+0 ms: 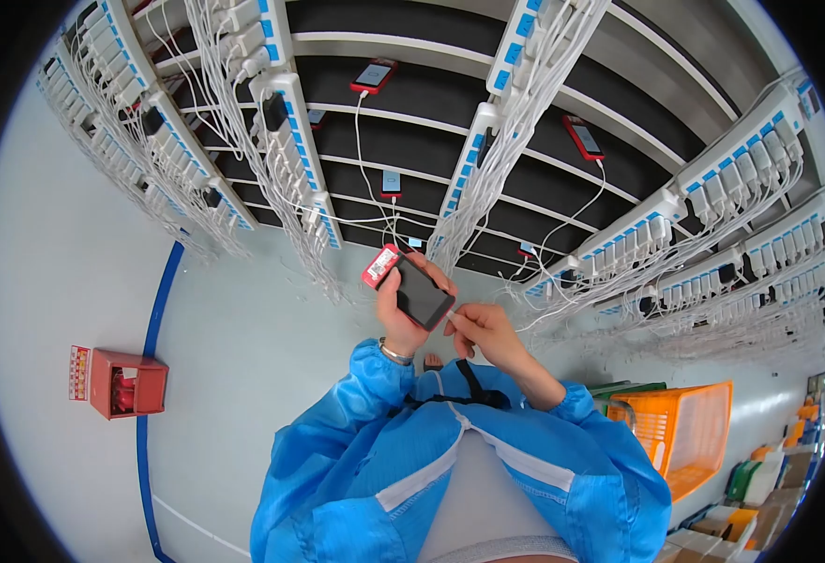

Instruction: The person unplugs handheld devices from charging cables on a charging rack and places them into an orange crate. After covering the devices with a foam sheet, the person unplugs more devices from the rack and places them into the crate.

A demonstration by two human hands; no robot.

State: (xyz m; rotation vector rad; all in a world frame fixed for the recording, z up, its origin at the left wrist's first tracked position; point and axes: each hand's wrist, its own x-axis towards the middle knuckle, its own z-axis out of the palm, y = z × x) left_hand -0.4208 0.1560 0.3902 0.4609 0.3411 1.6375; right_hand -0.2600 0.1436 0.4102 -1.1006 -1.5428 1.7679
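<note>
My left hand (399, 314) is wrapped round a red handheld device (420, 293) with a dark screen, which lies tilted in the palm. A white label (380, 266) is stuck on its red upper end. At the device's lower right corner, my right hand (489, 334) pinches a small whitish piece that looks like a charging cable's plug (451, 315). Whether the plug is fully seated in the device cannot be made out. Similar red devices, such as one with a lit screen (375, 74) and another (584, 139), lie on the shelves with white cables attached.
Black shelves (403, 97) rise ahead, with power strips (292, 131) and bundles of white cables (501, 141) hanging down. An orange crate (698, 436) stands at my right. A red box (129, 384) is by the wall at left.
</note>
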